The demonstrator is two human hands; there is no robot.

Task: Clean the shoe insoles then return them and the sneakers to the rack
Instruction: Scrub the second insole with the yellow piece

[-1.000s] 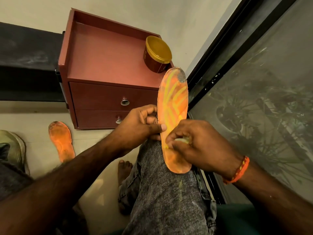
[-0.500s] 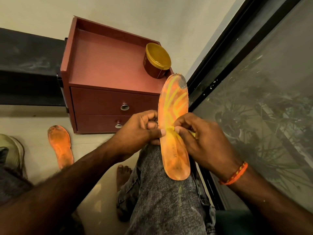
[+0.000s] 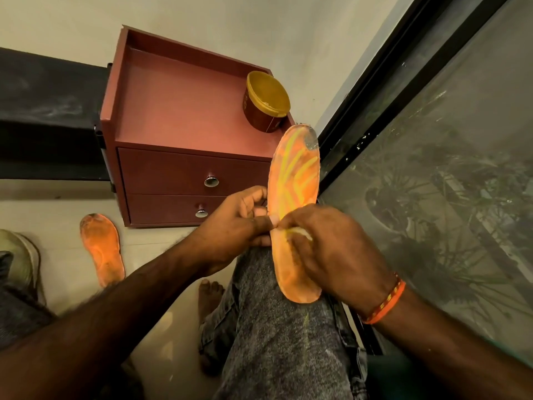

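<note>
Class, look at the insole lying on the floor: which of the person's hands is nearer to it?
Left. The left hand pinches the held insole over the knee, to the right of the floor insole; the right hand lies farther right, beyond it.

Home interior, red bedside cabinet (image 3: 184,116) with drawers, tiled floor (image 3: 57,209), sliding glass door (image 3: 432,197)

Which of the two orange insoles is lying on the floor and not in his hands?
The insole on the floor, left of the drawer cabinet, untouched. The other insole is propped on the knee, held by the left hand and right hand.
</note>
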